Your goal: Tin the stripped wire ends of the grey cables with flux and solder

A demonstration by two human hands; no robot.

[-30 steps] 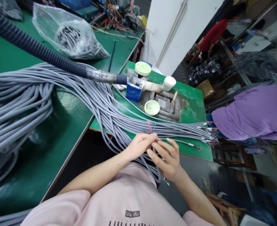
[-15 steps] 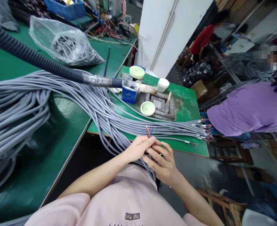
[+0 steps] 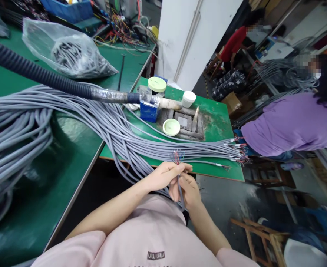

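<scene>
— Head view: what is held at 6 o'clock?

— A grey cable [image 3: 180, 190] is held by both hands, just off the near edge of the green counter [image 3: 219, 122]. The grip of the left hand [image 3: 163, 176] is pinched on the cable just below its stripped coloured wires [image 3: 177, 156], which are fanned towards 12 o'clock. The grip of the right hand [image 3: 188, 190], placed against the left at 4 o'clock, is clenched around the cable lower down.

— What is seen around them?

— A cable bundle [image 3: 119, 133] is spread across the counter from 9 to 3 o'clock. Beyond it, at 12 o'clock, a blue block [image 3: 147, 110] and a pale green dish [image 3: 171, 127] are set. A person in purple [image 3: 288, 122] is seen at 3 o'clock.
</scene>
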